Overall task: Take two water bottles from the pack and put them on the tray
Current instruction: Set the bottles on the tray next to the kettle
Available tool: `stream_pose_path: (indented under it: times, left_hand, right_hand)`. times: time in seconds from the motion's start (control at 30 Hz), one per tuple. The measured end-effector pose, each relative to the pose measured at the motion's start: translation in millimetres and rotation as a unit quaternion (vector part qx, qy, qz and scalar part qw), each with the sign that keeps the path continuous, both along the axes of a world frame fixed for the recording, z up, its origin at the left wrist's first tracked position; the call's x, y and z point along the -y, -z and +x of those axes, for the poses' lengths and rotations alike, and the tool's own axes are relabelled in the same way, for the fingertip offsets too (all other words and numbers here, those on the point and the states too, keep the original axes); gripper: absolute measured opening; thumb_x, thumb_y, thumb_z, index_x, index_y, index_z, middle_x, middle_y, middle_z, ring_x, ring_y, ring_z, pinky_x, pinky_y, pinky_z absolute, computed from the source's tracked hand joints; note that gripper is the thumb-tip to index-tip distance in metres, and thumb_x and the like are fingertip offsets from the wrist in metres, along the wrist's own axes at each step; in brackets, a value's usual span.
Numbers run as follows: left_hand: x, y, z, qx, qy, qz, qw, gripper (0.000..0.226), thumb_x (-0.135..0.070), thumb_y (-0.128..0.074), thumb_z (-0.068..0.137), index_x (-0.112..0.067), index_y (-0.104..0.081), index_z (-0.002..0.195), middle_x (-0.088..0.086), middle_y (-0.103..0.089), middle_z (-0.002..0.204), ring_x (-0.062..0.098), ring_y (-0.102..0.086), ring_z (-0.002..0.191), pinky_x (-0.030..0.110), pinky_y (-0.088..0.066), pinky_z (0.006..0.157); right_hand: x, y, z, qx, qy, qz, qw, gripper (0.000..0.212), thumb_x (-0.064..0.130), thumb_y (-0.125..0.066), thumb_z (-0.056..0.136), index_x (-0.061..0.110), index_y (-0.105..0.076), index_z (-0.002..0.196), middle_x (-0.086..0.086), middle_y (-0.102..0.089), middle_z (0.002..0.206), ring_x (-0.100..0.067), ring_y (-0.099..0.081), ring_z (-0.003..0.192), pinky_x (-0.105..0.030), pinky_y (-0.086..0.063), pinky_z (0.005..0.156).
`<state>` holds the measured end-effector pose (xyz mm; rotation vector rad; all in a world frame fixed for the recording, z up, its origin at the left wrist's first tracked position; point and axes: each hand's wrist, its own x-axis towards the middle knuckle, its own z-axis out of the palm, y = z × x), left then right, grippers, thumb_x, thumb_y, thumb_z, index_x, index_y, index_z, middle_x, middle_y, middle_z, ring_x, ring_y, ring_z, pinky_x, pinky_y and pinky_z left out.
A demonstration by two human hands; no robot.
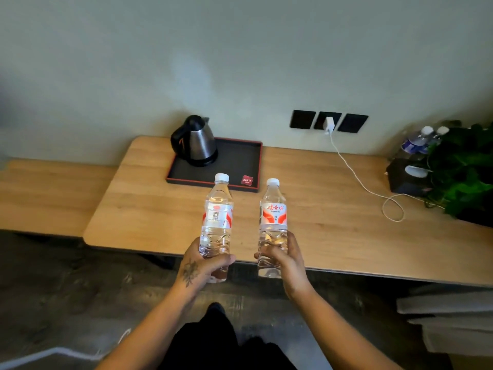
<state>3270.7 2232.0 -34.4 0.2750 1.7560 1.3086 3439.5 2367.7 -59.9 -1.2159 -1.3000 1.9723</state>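
I hold two clear water bottles with white caps and red-and-white labels, upright, above the front edge of the wooden desk. My left hand grips the lower part of the left bottle. My right hand grips the lower part of the right bottle. The black tray with a red rim lies on the desk just beyond the bottles, near the wall. No bottle pack is in view.
A black and steel kettle stands on the tray's left half; a small red card lies at its front right. A white charger cable runs across the desk. A black tissue box, plant and other bottles crowd the right end.
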Motion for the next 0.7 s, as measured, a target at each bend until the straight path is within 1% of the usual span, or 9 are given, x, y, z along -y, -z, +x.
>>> stream_pose_path:
  times: [0.1, 0.17, 0.23, 0.33, 0.37, 0.47, 0.57, 0.63, 0.7]
  left_hand:
    - [-7.5, 7.5, -9.1, 0.007, -0.001, -0.006, 1.000, 0.091, -0.041, -0.095, 0.041, -0.019, -0.070, 0.125, 0.002, -0.086, 0.094, 0.012, -0.082, 0.076, 0.020, -0.060, 0.055]
    - [-17.8, 12.4, -17.5, 0.011, -0.002, -0.006, 1.000, 0.091, -0.042, -0.095, 0.041, -0.021, -0.070, 0.125, 0.002, -0.086, 0.097, 0.012, -0.082, 0.078, 0.020, -0.060, 0.056]
    - [-34.7, 16.6, -29.0, 0.008, 0.000, -0.008, 1.000, 0.091, -0.045, -0.094, 0.040, -0.021, -0.070, 0.125, 0.002, -0.085, 0.095, 0.014, -0.082, 0.078, 0.018, -0.060, 0.056]
    - [-65.3, 23.8, -50.2, -0.005, 0.013, -0.007, 1.000, 0.090, -0.047, -0.093, 0.042, -0.023, -0.068, 0.125, 0.004, -0.082, 0.104, 0.017, -0.080, 0.081, 0.017, -0.059, 0.055]
    - [-75.7, 27.2, -59.4, -0.004, 0.014, -0.008, 1.000, 0.088, -0.044, -0.094, 0.045, -0.021, -0.068, 0.126, 0.006, -0.081, 0.104, 0.018, -0.080, 0.081, 0.018, -0.059, 0.055]
    - [-106.7, 35.2, -91.7, 0.000, 0.028, -0.017, 0.999, 0.070, -0.029, -0.099, 0.062, -0.023, -0.068, 0.124, 0.005, -0.081, 0.099, 0.016, -0.081, 0.075, 0.018, -0.059, 0.052]
    - [-137.5, 45.3, -130.4, 0.005, 0.044, -0.017, 0.999, 0.054, -0.020, -0.097, 0.076, -0.021, -0.070, 0.122, 0.003, -0.082, 0.089, 0.012, -0.081, 0.070, 0.022, -0.061, 0.053]
    - [-154.2, 47.1, -151.1, 0.016, 0.041, -0.010, 0.999, 0.056, -0.039, -0.096, 0.074, -0.025, -0.071, 0.121, 0.002, -0.084, 0.091, 0.013, -0.082, 0.073, 0.024, -0.061, 0.055]
    - [-174.1, 47.8, -173.8, 0.019, 0.041, 0.004, 0.999, 0.071, -0.066, -0.092, 0.063, -0.029, -0.072, 0.121, 0.000, -0.085, 0.098, 0.015, -0.083, 0.083, 0.025, -0.063, 0.058]
  right_hand:
    - [-8.2, 4.3, -8.5, -0.002, -0.001, 0.000, 1.000, 0.088, 0.038, -0.081, 0.056, 0.016, -0.057, 0.138, -0.022, -0.074, 0.125, -0.050, -0.072, 0.114, -0.041, -0.064, 0.080]
    - [-15.8, 6.6, -17.1, 0.001, -0.001, -0.001, 1.000, 0.092, 0.038, -0.081, 0.057, 0.013, -0.055, 0.141, -0.023, -0.073, 0.125, -0.052, -0.071, 0.114, -0.038, -0.064, 0.075]
    - [-27.4, 10.0, -27.6, 0.010, 0.003, 0.003, 1.000, 0.091, 0.036, -0.084, 0.057, 0.013, -0.056, 0.141, -0.017, -0.075, 0.122, -0.045, -0.073, 0.112, -0.033, -0.064, 0.074]
    - [-47.7, 12.3, -48.2, 0.017, 0.010, 0.002, 1.000, 0.081, 0.029, -0.089, 0.064, 0.016, -0.059, 0.138, -0.011, -0.076, 0.121, -0.032, -0.076, 0.107, -0.029, -0.065, 0.074]
    - [-55.0, 12.4, -56.8, 0.021, 0.015, 0.000, 1.000, 0.081, 0.030, -0.091, 0.065, 0.016, -0.059, 0.138, -0.010, -0.076, 0.121, -0.030, -0.076, 0.105, -0.029, -0.065, 0.074]
    - [-79.5, 13.0, -84.4, 0.033, 0.026, -0.008, 0.999, 0.079, 0.025, -0.097, 0.072, 0.012, -0.058, 0.139, -0.017, -0.074, 0.125, -0.038, -0.075, 0.107, -0.030, -0.065, 0.074]
    - [-110.2, 18.0, -114.4, 0.039, 0.036, -0.006, 0.999, 0.067, 0.023, -0.093, 0.074, 0.015, -0.061, 0.133, -0.019, -0.076, 0.120, -0.029, -0.077, 0.096, -0.027, -0.065, 0.070]
    - [-127.3, 17.6, -133.5, 0.049, 0.039, -0.007, 0.998, 0.074, 0.027, -0.097, 0.073, 0.017, -0.061, 0.136, -0.014, -0.077, 0.122, -0.023, -0.077, 0.101, -0.026, -0.065, 0.076]
    - [-147.8, 21.0, -153.9, 0.062, 0.039, 0.000, 0.997, 0.074, 0.035, -0.095, 0.071, 0.021, -0.062, 0.136, -0.004, -0.079, 0.121, -0.015, -0.077, 0.107, -0.024, -0.063, 0.082]
